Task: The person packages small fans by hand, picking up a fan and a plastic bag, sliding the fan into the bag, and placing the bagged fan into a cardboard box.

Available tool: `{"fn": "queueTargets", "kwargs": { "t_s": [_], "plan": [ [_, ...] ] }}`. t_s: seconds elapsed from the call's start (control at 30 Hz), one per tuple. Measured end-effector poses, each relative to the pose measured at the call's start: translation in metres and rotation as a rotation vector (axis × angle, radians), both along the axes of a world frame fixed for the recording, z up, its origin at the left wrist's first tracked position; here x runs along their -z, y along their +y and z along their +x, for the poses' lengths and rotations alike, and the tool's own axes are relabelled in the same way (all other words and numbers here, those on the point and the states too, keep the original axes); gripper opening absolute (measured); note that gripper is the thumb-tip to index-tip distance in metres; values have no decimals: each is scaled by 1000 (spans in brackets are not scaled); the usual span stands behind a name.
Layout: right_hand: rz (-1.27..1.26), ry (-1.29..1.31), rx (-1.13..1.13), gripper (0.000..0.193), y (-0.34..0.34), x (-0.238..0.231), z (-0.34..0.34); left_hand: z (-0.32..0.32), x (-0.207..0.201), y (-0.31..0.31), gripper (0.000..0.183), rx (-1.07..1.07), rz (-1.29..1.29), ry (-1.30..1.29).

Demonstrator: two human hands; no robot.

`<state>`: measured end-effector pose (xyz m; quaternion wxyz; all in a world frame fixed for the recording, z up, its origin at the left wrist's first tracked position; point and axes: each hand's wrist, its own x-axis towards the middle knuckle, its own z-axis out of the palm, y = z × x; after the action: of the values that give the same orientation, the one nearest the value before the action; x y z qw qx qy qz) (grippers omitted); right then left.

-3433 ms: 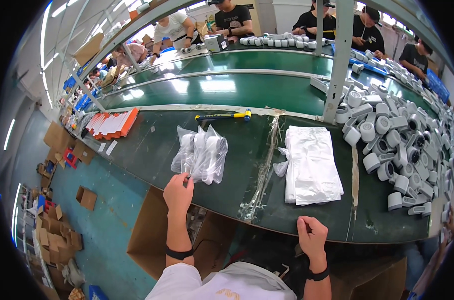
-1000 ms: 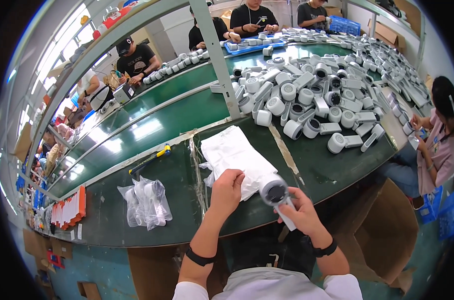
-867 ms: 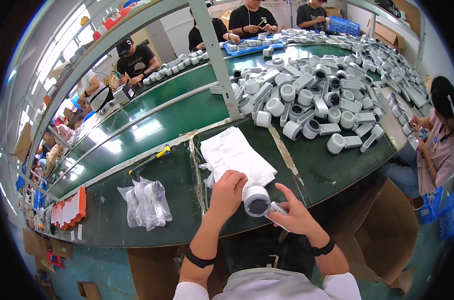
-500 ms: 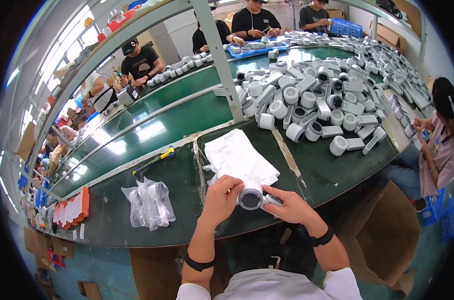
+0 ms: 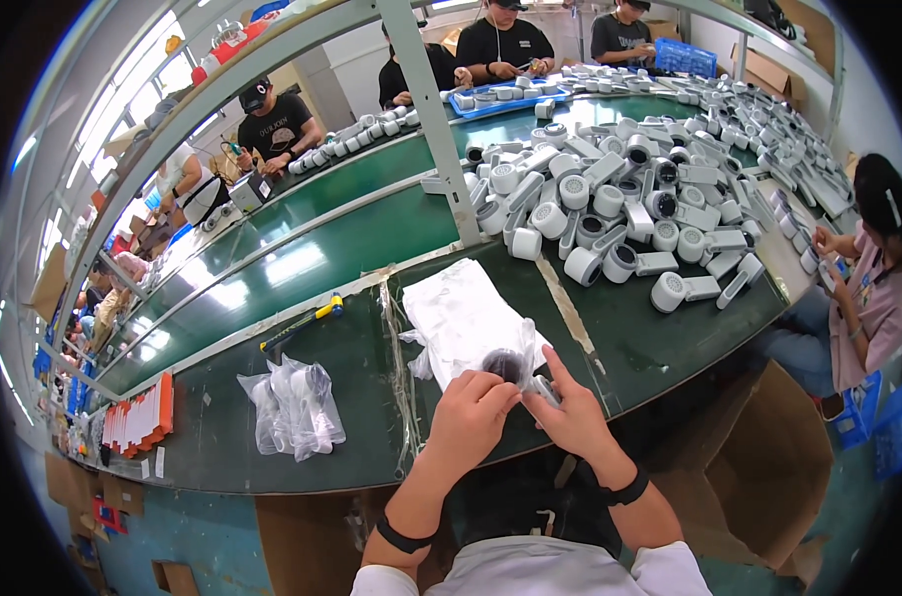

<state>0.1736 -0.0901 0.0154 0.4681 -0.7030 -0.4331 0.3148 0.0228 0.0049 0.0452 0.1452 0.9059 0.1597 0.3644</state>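
Note:
Just over the table's near edge I hold a white handheld device with a round, dark-faced head and a short handle. Clear plastic film, seemingly a bag, is around its head. My left hand is closed, fingertips pinched by the lower left of the head, apparently on the film. The handle lies in my right hand, thumb across it and index finger stretched forward. Right behind the device lies a stack of white plastic bags. My palms hide part of the handle.
A large heap of similar devices covers the table at the back right. Bagged devices, a yellow-and-black tool and an orange box lie leftward. A metal post rises ahead. An open carton stands right; co-workers sit around.
Clear film now covers the device's head, which was bare before. My left hand has moved right and lower, from the head's upper left side to beneath it.

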Motion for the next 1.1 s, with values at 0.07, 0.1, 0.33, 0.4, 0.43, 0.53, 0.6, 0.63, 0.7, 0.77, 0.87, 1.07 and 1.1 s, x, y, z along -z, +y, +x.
{"fn": "queueTargets", "kwargs": {
  "t_s": [0.07, 0.1, 0.33, 0.4, 0.43, 0.53, 0.6, 0.63, 0.7, 0.77, 0.87, 1.07, 1.1],
  "plan": [
    [49, 310, 8, 67, 2, 9, 1, 0, 6, 2, 19, -15, -2, -80],
    [74, 455, -20, 68, 3, 13, 1, 1, 7, 0, 19, -13, -2, -82],
    [127, 793, -68, 67, 7, 10, -1, 0, 23, 5, 30, -73, -301, -279],
    [122, 812, -78, 64, 8, 10, -2, 0, 31, 8, 30, -58, -341, -301],
    [117, 830, -85, 62, 9, 10, -1, 1, 34, 8, 29, -52, -365, -331],
    [73, 828, -64, 62, 8, 6, -1, 6, 33, 6, 27, -85, -330, -380],
    [75, 823, -57, 61, 9, 6, -1, 10, 32, 5, 27, -127, -272, -398],
    [78, 819, -48, 61, 9, 5, -1, 12, 33, 5, 26, -110, -358, -481],
    [91, 798, -46, 62, 8, 6, -2, 10, 39, 9, 24, -94, -445, -565],
    [102, 779, -38, 63, 8, 8, -2, 0, 43, 16, 21, 24, -303, -382],
    [136, 775, -49, 61, 8, 6, -1, 0, 41, 15, 18, 3, -308, -374],
    [101, 1024, -42, 49, 6, -7, -6, 1, 45, 2, 5, 103, -850, -584],
    [110, 1022, -41, 46, 6, -6, -7, 2, 47, 4, 5, 101, -850, -584]
  ]
}}
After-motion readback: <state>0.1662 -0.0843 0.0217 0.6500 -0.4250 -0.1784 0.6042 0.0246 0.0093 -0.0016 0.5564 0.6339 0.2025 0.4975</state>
